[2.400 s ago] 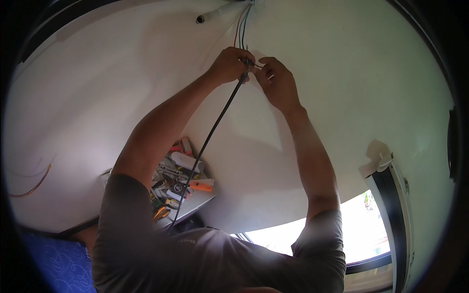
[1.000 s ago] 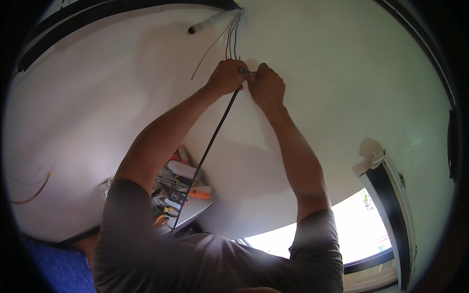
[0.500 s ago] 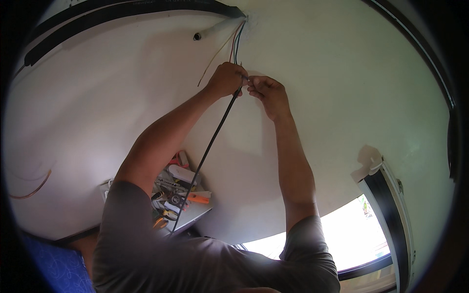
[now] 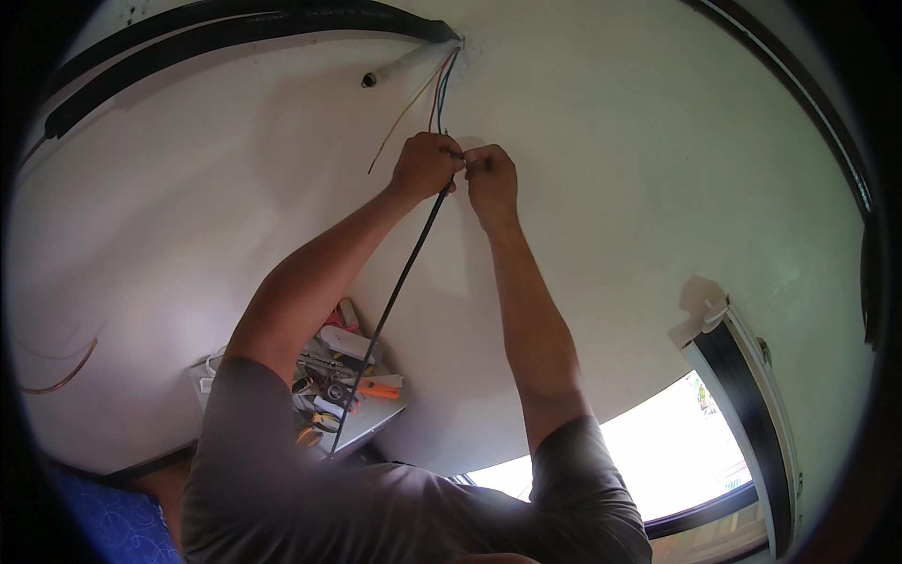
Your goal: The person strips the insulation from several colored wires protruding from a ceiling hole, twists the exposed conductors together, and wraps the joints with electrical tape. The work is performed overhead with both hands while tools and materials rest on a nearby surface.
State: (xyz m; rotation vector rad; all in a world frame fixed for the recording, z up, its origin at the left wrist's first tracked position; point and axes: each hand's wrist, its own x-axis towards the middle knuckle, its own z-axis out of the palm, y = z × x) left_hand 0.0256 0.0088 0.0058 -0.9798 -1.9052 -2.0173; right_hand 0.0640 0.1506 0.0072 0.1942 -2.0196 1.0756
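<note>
While 2 hands work, left hand (image 4: 425, 165) and right hand (image 4: 490, 182) pinch 1 black cable (image 4: 395, 299).

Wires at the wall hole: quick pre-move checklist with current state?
1. Both hands on the work: left hand and right hand meet at the wire ends. Ok.
2. Black cable held: gripped in the left hand, hangs free to the tray. Ok.
3. Coloured wires reach from the wall hole to the fingers. Ok.
4. Joint between the fingertips: hidden. Cannot tell.
5. Loose yellowish wire: dangling unheld. Not ok.
6. Tools: on the tray below. Ok.
</note>
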